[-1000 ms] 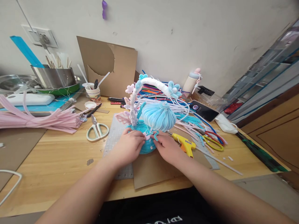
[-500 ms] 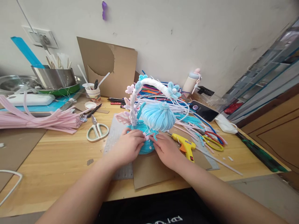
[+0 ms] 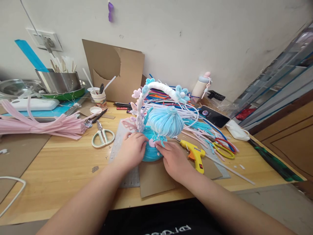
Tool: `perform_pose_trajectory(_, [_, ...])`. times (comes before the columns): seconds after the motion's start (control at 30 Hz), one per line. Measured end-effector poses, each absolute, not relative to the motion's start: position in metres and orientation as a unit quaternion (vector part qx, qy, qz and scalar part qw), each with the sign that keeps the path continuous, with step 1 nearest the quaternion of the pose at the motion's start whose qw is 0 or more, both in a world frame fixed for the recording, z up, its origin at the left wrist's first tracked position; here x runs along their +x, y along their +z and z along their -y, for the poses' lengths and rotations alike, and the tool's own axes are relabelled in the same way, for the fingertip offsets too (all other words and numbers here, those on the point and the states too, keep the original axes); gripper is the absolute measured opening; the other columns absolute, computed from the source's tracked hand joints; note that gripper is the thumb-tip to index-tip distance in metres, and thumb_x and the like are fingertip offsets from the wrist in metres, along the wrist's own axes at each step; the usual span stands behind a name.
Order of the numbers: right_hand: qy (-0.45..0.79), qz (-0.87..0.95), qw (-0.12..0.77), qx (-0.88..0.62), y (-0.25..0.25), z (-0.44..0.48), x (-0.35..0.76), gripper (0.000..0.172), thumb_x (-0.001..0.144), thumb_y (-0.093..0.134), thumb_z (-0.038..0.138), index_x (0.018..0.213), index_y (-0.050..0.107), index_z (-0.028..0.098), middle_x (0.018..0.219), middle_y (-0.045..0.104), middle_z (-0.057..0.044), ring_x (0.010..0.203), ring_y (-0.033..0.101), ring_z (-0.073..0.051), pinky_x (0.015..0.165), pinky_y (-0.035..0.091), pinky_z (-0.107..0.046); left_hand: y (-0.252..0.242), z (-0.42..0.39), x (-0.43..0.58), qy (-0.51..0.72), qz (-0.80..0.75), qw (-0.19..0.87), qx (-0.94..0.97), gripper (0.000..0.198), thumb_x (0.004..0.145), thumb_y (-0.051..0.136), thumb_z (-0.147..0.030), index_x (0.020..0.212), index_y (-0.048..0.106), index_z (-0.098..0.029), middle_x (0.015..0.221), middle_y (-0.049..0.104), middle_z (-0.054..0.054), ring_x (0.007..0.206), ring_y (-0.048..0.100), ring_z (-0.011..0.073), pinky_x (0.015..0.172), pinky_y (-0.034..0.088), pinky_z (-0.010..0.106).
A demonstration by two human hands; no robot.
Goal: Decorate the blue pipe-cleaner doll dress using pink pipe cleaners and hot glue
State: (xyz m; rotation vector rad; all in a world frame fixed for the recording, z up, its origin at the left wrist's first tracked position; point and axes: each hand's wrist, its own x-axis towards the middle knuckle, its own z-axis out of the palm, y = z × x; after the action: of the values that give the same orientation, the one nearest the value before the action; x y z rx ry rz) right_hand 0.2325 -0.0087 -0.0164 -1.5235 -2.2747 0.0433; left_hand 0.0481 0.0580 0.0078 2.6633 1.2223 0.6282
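Observation:
A blue fuzzy craft (image 3: 153, 155) with a round base stands on cardboard, a white arched handle (image 3: 160, 86) with pink and blue flowers rising over it. A pale blue pleated dome (image 3: 166, 121) hangs over the base's right side. At the front of the base is a small pink disc (image 3: 152, 143). My left hand (image 3: 132, 148) rests against the base's left side, its fingers curled on the rim. My right hand (image 3: 174, 160) has its fingertips at the disc's right edge, by curly blue strands; what they pinch is too small to tell.
A yellow glue gun (image 3: 194, 153) lies just right of my right hand. White-handled scissors (image 3: 103, 137) are at the left, near pink stems (image 3: 44, 122). Behind the craft are bundled colourful stems, a phone (image 3: 214, 116) and a bottle (image 3: 201, 85). Yellow-red scissors (image 3: 223, 150) lie at the right.
My left hand has moved left, away from the pink disc, which now shows more fully. My right hand has stayed near the disc. The view has shifted slightly.

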Motion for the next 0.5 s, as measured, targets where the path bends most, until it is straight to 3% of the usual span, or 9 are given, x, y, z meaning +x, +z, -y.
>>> perform_pose_trajectory(0.17, [0.012, 0.816, 0.193, -0.544, -0.0155, 0.0088, 0.2326, 0.053, 0.077, 0.038, 0.000, 0.125, 0.056, 0.011, 0.124, 0.060, -0.013, 0.111, 0.053, -0.025, 0.098, 0.042, -0.044, 0.0046, -0.0590, 0.0472, 0.228, -0.363, 0.069, 0.901, 0.030, 0.086, 0.040, -0.012, 0.101, 0.064, -0.022, 0.112, 0.067, 0.002, 0.108, 0.056, 0.0203, 0.094, 0.029, 0.042])
perform_pose_trajectory(0.37, [0.016, 0.817, 0.185, -0.545, -0.0164, 0.0089, 0.2336, 0.055, 0.077, 0.038, 0.000, 0.127, 0.054, 0.011, 0.129, 0.057, -0.010, 0.116, 0.050, -0.023, 0.101, 0.039, -0.041, 0.0066, -0.0562, 0.0468, 0.187, -0.304, 0.084, 0.930, 0.040, 0.082, 0.040, -0.005, 0.104, 0.065, -0.026, 0.108, 0.069, 0.000, 0.110, 0.056, 0.0182, 0.094, 0.028, 0.040])
perform_pose_trajectory(0.5, [0.020, 0.818, 0.178, -0.547, -0.0161, 0.0096, 0.2332, 0.055, 0.076, 0.038, 0.000, 0.128, 0.054, 0.010, 0.131, 0.057, -0.010, 0.118, 0.049, -0.024, 0.102, 0.038, -0.042, 0.0041, -0.0550, 0.0434, 0.163, -0.298, 0.063, 0.938, 0.048, 0.077, 0.041, 0.000, 0.109, 0.064, -0.028, 0.117, 0.066, 0.000, 0.117, 0.052, 0.0205, 0.099, 0.024, 0.044])
